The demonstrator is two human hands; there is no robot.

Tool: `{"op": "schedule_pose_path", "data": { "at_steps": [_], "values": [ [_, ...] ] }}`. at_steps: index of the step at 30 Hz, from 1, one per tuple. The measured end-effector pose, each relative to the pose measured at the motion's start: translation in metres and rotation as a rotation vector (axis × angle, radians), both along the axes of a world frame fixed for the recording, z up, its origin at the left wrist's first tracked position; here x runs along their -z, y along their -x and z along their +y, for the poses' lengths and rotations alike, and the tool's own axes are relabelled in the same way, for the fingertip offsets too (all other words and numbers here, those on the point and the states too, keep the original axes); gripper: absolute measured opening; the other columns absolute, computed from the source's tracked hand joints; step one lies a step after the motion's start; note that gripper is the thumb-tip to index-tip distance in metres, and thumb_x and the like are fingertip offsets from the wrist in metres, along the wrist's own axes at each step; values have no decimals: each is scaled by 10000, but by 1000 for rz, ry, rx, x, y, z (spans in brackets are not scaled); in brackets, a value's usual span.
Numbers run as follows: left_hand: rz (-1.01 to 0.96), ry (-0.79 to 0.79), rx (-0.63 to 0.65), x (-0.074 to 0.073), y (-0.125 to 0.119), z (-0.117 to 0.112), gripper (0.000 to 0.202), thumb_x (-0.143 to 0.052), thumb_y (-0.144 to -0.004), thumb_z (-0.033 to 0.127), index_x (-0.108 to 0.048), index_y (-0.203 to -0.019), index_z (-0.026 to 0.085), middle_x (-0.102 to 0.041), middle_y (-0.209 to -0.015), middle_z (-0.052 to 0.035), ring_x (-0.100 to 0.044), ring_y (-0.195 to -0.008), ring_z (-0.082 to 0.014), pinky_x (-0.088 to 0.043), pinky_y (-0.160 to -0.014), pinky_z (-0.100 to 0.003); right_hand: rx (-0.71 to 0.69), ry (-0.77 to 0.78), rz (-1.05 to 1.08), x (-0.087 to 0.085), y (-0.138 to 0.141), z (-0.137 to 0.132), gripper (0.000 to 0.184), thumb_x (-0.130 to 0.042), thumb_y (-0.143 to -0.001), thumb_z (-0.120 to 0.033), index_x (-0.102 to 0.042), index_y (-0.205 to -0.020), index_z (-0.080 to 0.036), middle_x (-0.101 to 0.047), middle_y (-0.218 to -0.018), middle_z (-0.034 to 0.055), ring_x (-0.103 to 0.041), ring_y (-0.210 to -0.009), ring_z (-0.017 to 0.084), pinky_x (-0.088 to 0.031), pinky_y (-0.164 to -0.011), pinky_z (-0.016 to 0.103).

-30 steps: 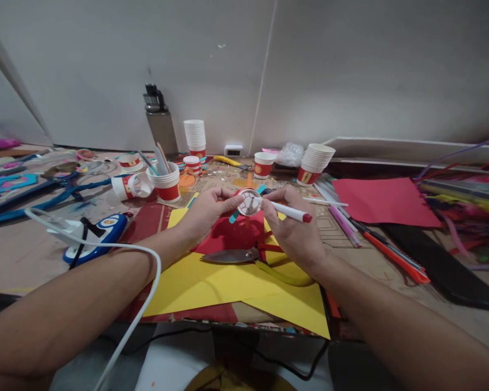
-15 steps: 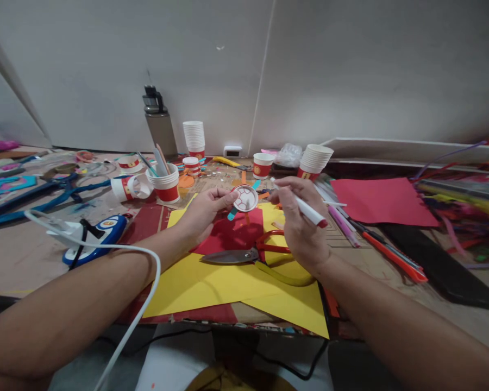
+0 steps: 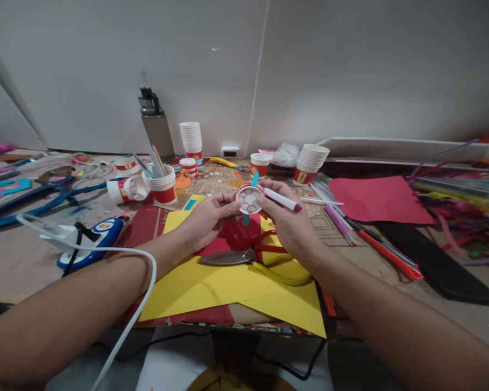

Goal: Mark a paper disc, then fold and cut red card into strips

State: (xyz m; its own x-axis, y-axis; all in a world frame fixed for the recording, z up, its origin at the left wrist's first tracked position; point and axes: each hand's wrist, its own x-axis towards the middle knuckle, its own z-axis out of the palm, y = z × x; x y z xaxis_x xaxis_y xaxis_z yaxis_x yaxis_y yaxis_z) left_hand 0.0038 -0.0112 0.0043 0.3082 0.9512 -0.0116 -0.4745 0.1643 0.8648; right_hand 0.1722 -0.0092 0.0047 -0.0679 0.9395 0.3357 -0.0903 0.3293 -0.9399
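The left grip (image 3: 212, 217) is clamped on the left edge of a small round piece (image 3: 248, 200), its thumb in front and its fingers curled behind. The right grip (image 3: 287, 217) pinches the opposite edge and also keeps a white marker (image 3: 281, 199) clasped between its fingers, the dark red end pointing right. The piece is held up between both hands above the desk (image 3: 16, 266), its white face drawn with red outlines like shell plates and no lettering that I can make out. Teal tabs stick out above and below it. Both forearms slant inward from the lower corners, palms facing each other.

Below lie red paper, scissors (image 3: 248, 257) with one red and one yellow handle, and yellow sheets (image 3: 187, 293). Farther out, the right-hand cup stack (image 3: 311, 163) carries a pale yellow label on its red band, its dark characters too small to read. The single cup (image 3: 259, 164) has a red band too. At left, a blue device (image 3: 93, 241) bears a round orange emblem. Printed lines mark the cardboard (image 3: 330, 233) right of the hands.
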Motion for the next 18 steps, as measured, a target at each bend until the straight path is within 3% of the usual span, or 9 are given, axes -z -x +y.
{"op": "schedule_pose_path", "data": {
  "at_steps": [6, 11, 14, 18],
  "values": [
    [94, -6, 97, -5, 10, 7, 289, -769, -691, 340, -677, -848, 115, -695, -785, -60, -626, -699, -125, -479, -676, -238, -16, 9, -52, -3, -2, -1, 295, -691, -758, -293, -591, -1024, -215, -633, -928, -1, -599, -816, 128, -492, -738, 275],
    [185, -12, 80, -5, 12, 7, 279, -815, -630, 295, -677, -795, 118, -688, -767, -51, -613, -661, -114, -462, -641, -229, -3, 11, -148, -8, -1, -6, 285, -688, -769, -309, -587, -1017, -212, -625, -891, 0, -581, -779, 130, -481, -697, 279],
    [184, -31, -1, -2, 11, 9, 264, -820, -621, 285, -665, -761, 124, -664, -717, -23, -578, -605, -82, -436, -595, -202, 115, -116, -198, -13, -3, -8, 295, -671, -800, -315, -560, -1056, -222, -602, -873, -3, -569, -767, 132, -473, -705, 287],
    [162, -46, -85, 0, 10, 10, 272, -824, -615, 298, -646, -738, 132, -633, -669, 7, -536, -557, -57, -407, -556, -186, 304, -314, -248, -18, -7, -12, 163, -543, -905, -363, -559, -982, -221, -584, -793, -5, -555, -721, 132, -455, -674, 286]
  ]
}}
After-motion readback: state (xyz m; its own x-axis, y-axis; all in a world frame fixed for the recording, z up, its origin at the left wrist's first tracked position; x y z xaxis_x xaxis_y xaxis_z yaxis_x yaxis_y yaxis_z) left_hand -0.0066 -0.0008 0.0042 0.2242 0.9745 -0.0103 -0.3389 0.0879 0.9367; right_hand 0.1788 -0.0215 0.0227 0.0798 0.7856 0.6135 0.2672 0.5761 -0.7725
